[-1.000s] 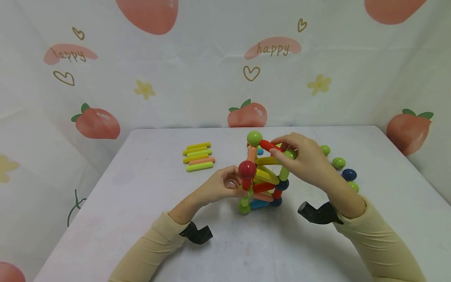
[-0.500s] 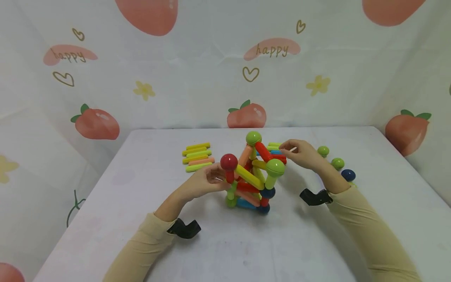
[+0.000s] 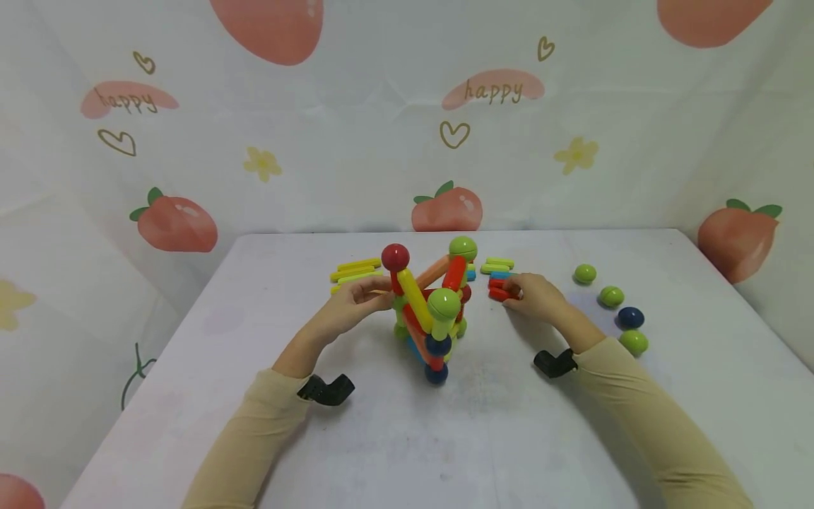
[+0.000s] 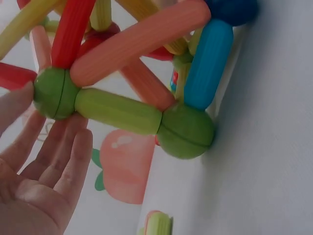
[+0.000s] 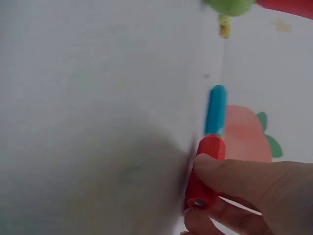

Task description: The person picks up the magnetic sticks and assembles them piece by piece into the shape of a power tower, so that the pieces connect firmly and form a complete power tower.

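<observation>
A frame of magnetic sticks and balls (image 3: pixel 416 300) stands mid-table, with a red ball (image 3: pixel 396 257) and two green balls at its upper corners. My left hand (image 3: pixel 352 305) holds it from the left. In the left wrist view the thumb and fingertips grip a green ball (image 4: pixel 56 93), joined by a light green stick (image 4: pixel 117 111) to a lower green ball (image 4: pixel 186 131). To the right of the frame, my right hand (image 3: pixel 539 297) pinches a red stick (image 5: pixel 213 147) between thumb and fingers. A blue stick (image 5: pixel 216 110) shows just beyond it.
Yellow and green sticks (image 3: pixel 354 266) lie in a row behind the left hand. More green sticks (image 3: pixel 497 265) lie beyond the right hand. At the right, a dark blue ball (image 3: pixel 631 317) and several green balls (image 3: pixel 612 296) form a line.
My right hand has left the frame's top, where a red stick now joins two green balls, and come down to the loose red sticks. My left hand has shifted the frame left and turned it.
</observation>
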Demonstrator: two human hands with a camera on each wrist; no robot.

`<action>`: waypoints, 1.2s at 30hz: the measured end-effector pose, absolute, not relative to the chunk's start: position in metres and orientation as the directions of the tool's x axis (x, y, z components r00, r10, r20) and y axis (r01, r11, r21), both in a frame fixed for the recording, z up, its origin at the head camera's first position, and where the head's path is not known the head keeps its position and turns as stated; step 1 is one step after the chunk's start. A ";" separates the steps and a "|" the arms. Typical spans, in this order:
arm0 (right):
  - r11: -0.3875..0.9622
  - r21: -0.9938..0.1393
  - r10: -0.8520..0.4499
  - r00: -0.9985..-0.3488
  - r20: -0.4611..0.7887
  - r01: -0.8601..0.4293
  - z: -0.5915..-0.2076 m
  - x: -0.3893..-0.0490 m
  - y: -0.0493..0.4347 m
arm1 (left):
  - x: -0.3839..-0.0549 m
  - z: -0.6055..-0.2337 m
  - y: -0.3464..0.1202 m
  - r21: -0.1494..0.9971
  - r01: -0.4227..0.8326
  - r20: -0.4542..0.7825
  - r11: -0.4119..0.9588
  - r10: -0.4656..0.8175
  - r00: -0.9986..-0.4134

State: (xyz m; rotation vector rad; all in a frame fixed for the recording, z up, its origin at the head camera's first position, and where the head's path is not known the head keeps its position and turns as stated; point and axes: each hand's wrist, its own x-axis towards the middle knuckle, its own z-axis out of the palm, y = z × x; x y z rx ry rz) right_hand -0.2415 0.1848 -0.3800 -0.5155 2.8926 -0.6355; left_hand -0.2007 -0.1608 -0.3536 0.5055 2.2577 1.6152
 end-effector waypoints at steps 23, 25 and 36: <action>0.416 -0.781 -0.342 -0.876 0.340 -0.465 -0.264 -0.192 0.139 | -0.214 -0.358 -0.110 0.979 0.083 -0.027 0.186 0.526 -0.850; 0.430 -0.774 -0.362 -0.874 0.323 -0.464 -0.264 -0.191 0.139 | -0.214 -0.358 -0.109 0.979 0.078 -0.033 0.189 0.523 -0.852; 0.462 -0.788 -0.416 -0.884 0.213 -0.407 -0.267 -0.194 0.141 | -0.216 -0.360 -0.108 0.979 0.067 -0.042 0.190 0.516 -0.855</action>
